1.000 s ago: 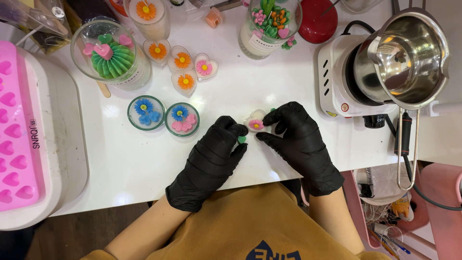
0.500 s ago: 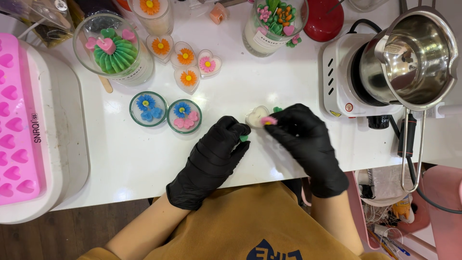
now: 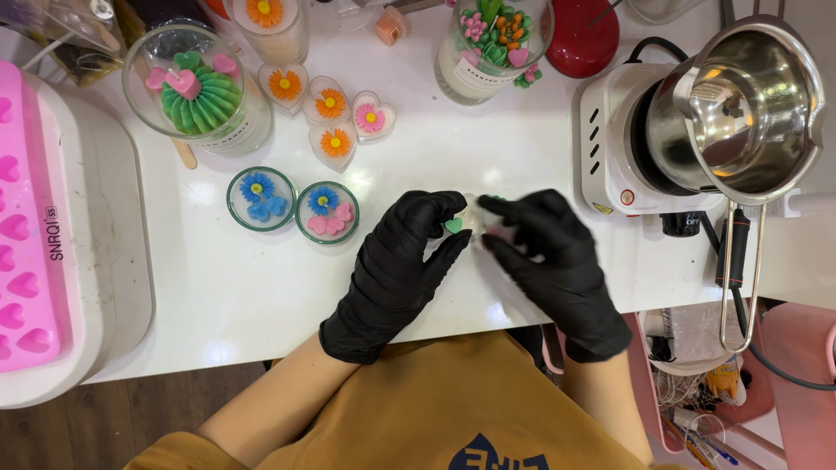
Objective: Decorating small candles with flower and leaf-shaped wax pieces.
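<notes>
Two black-gloved hands meet at the table's near-centre: left hand and right hand, fingertips pinched together on one small pale wax piece w/ a tiny green heart showing at the left thumb; both hands closed on it, held just above the white table, most of the piece hidden by the fingers. Two round green-rimmed tins sit just left of the hands: one w/ blue flowers, one w/ a blue flower and pink petals, touching each other. Four heart-shaped candles w/ flower tops are clustered behind them: three orange, one pink. One glass bowl candle w/ a green cactus and pink hearts stands far left; one glass jar candle w/ succulents and small flowers at top centre, one more orange-flower candle cut off by the top edge. One red lid-like disc is beside the jar. One white hot plate carries one steel pouring pot, its long handle pointing toward the person. One pink heart mould lies on a white tray at the left edge. Wood floor shows below the table edge; cluttered bins and cables at lower right. Person wears a mustard top.
</notes>
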